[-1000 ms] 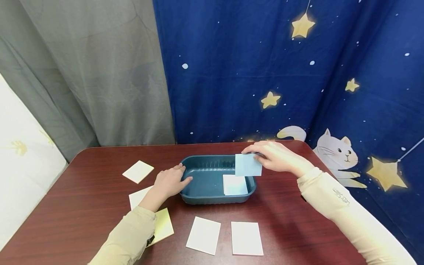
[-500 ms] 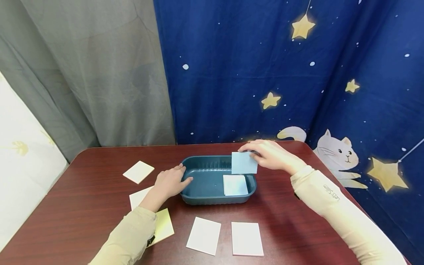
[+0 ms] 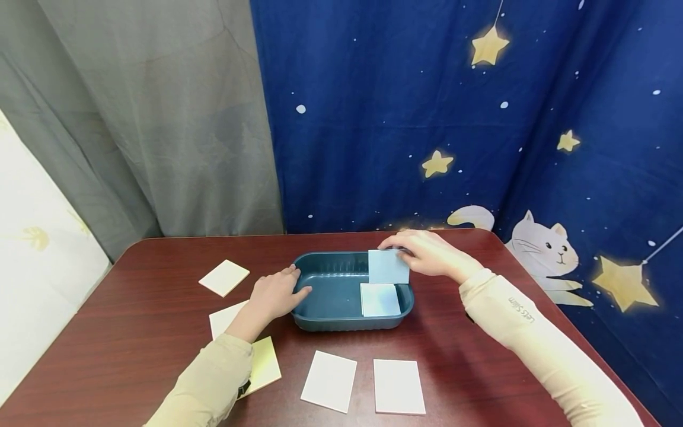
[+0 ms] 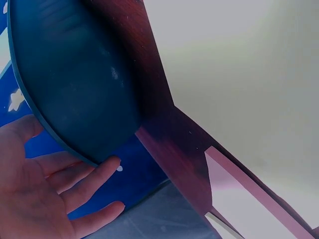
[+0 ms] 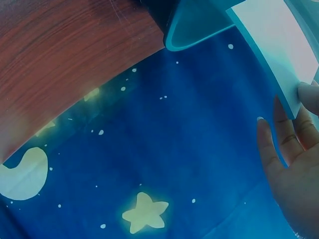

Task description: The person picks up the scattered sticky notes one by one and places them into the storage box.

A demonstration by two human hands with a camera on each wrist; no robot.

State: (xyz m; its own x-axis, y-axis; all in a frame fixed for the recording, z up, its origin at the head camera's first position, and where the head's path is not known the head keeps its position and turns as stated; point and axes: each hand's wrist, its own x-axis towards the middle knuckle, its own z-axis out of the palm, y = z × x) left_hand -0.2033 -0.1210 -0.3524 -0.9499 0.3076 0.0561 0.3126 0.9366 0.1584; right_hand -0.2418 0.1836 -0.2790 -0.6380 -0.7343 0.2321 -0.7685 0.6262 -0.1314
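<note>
My right hand (image 3: 427,252) pinches a light-blue sticky note pad (image 3: 388,267) over the right back part of a dark teal plastic basin (image 3: 347,323). In the right wrist view, the thumb (image 5: 310,97) lies on the face of that pad (image 5: 279,40) and the fingers are behind it. Inside the basin, at its right end, lies a pale blue-white pad (image 3: 380,300). My left hand (image 3: 274,293) rests on the basin's left rim. Its fingers are nearly straight against the rim in the left wrist view, where the basin (image 4: 75,74) looms large.
On the brown table (image 3: 144,332) lie a cream pad (image 3: 224,277) at back left, a white pad (image 3: 224,317) and a yellow pad (image 3: 265,363) partly under the left arm. Two white pads, left (image 3: 328,381) and right (image 3: 398,386), lie in front. Curtains (image 3: 373,118) hang behind.
My right hand has moved left with the light-blue pad, further over the basin, and lately a little down. The left hand stays on the rim.
</note>
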